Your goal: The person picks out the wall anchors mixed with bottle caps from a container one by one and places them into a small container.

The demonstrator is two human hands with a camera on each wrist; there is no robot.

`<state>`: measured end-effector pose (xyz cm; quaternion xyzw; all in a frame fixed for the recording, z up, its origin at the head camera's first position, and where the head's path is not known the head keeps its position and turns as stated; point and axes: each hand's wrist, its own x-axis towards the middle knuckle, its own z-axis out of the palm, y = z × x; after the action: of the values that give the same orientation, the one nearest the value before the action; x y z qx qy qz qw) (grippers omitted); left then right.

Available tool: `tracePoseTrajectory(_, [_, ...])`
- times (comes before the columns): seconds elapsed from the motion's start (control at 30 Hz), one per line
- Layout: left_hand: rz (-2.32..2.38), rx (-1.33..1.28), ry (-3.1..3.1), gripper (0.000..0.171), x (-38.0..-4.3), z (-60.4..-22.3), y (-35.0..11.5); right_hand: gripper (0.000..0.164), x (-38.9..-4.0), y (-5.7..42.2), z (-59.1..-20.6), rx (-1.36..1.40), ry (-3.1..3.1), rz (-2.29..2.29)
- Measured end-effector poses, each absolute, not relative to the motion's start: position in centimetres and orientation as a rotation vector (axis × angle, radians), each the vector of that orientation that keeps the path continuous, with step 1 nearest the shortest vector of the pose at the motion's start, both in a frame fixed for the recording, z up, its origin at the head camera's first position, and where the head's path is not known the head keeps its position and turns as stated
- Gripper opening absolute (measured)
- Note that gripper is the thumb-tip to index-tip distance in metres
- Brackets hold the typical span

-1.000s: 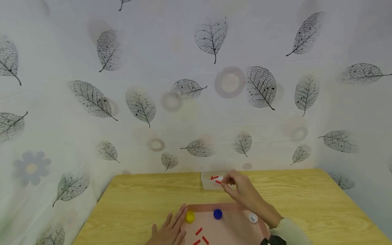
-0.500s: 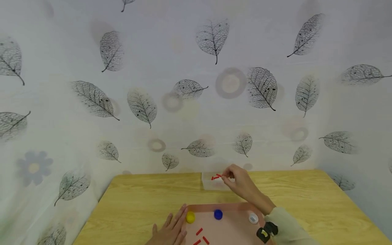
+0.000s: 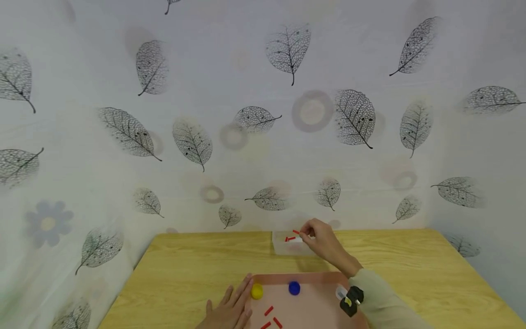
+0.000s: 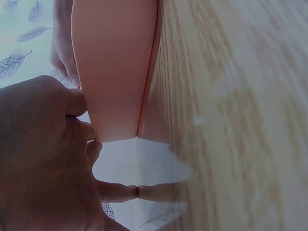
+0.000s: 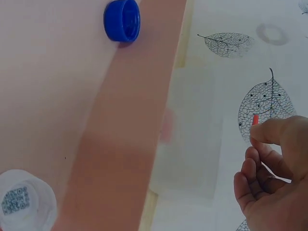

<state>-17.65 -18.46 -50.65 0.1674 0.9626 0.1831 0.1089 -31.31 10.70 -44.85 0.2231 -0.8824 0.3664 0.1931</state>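
Note:
My right hand pinches a small red stick between thumb and fingertips, over a translucent container at the table's back edge. In the right wrist view the tip of that red stick pokes out past the thumb. A few more red sticks show in the container. My left hand lies along the left side of a pink tray, its fingers extended. From the left wrist, fingers of this hand show at the tray's side. Several red sticks lie on the tray floor.
Along the tray's far side sit a yellow cap, a blue cap and a white cap, the last partly covered by the black wrist device in the head view. A leaf-patterned wall covering stands directly behind the wooden table.
My right hand has moved a little up and away, with the red stick lifted from low over the container to above its back rim. My left hand stays in place.

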Motion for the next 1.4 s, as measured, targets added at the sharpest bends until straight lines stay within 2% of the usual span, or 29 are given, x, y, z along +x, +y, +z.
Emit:
tracePoseTrajectory(0.5, [0.505,0.453,2.831,0.062,-17.1,-50.4,-18.4,0.006,-33.1,10.2,-46.5,0.574,-2.578,1.032])
tracePoseTrajectory(1.4, [0.554,0.464,2.827,0.061,-17.1,-50.4,-18.5,0.011,-34.1,9.7,-47.4,0.602,-2.579,0.942])
